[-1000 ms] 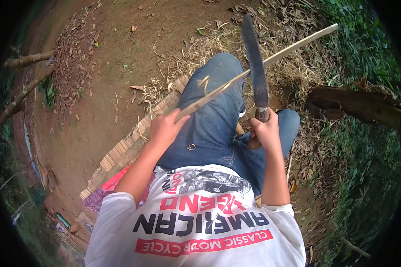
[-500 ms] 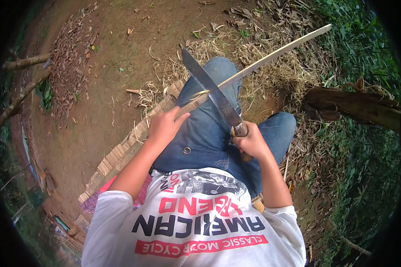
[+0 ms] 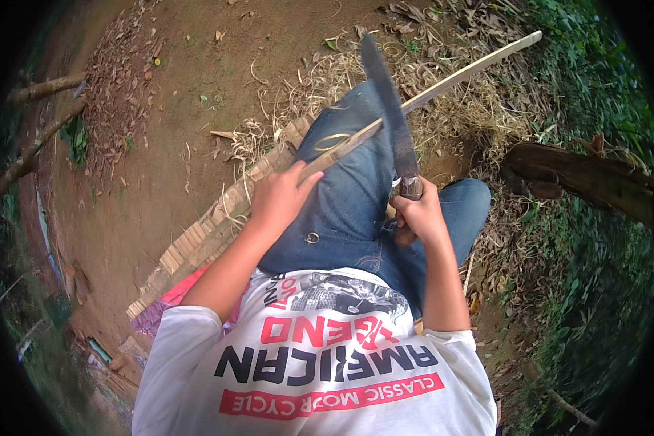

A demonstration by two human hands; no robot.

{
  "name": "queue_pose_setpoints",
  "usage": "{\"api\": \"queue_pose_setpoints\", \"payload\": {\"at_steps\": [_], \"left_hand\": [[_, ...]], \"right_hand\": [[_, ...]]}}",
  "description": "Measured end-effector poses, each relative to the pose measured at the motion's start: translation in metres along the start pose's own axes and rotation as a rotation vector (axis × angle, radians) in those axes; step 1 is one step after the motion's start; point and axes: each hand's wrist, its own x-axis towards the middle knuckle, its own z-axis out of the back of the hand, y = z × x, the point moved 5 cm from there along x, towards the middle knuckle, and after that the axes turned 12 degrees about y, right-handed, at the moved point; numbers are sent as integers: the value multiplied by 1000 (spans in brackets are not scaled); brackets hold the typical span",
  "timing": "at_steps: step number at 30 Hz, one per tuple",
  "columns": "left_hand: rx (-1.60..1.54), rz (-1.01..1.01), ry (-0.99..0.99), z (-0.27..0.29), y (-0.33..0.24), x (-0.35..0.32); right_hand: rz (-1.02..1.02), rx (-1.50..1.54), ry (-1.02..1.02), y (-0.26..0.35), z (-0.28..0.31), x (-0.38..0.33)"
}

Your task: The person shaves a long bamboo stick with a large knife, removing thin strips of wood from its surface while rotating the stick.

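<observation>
The left hand (image 3: 280, 198) has its grip wrapped tight around the near end of a long bamboo strip (image 3: 443, 83), which slants up and to the right across the person's jeans (image 3: 356, 196) and out over a litter of dry shavings (image 3: 305, 94). The right hand (image 3: 418, 216) has its grip clenched on the handle of a big knife (image 3: 389, 109), the dark blade pointing up and away and crossing over the strip above the knee. A stack of split slats (image 3: 211, 232) lies on the bare dirt just left of the leg.
</observation>
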Motion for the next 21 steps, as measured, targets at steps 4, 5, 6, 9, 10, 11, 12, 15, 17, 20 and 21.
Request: {"api": "queue_pose_setpoints", "payload": {"at_steps": [4,5,6,9,10,11,12,15,17,20,21], "left_hand": [[20,-6,-11,3,2,-5],[-7,-22,-29,2,4,-7],[-40,-36,-41,-2,5,-9],[1,-15,-24,-3,8,-2],[8,-16,-17,-3,6,-1],[-3,8,7,-4,6,-4],[-18,8,-4,-4,8,-5],[-46,7,-14,-7,12,-7],[-45,7,8,-6,8,-6],[29,-23,0,-4,5,-5],[5,-31,-17,-5,8,-5]], "right_hand": [[124,-255,57,-1,-26,-13],[97,-214,73,-2,-16,-14],[60,-175,90,-2,-9,-15],[76,-55,-62,2,-9,-7],[71,-18,-123,1,-6,-10],[41,-100,-21,-3,-18,-14],[18,-178,79,-6,-29,-17],[-27,-110,78,-5,-12,-15],[0,77,7,-10,-8,-3],[-3,-131,97,-15,-25,-12],[79,-229,119,-12,-30,-16]]}}
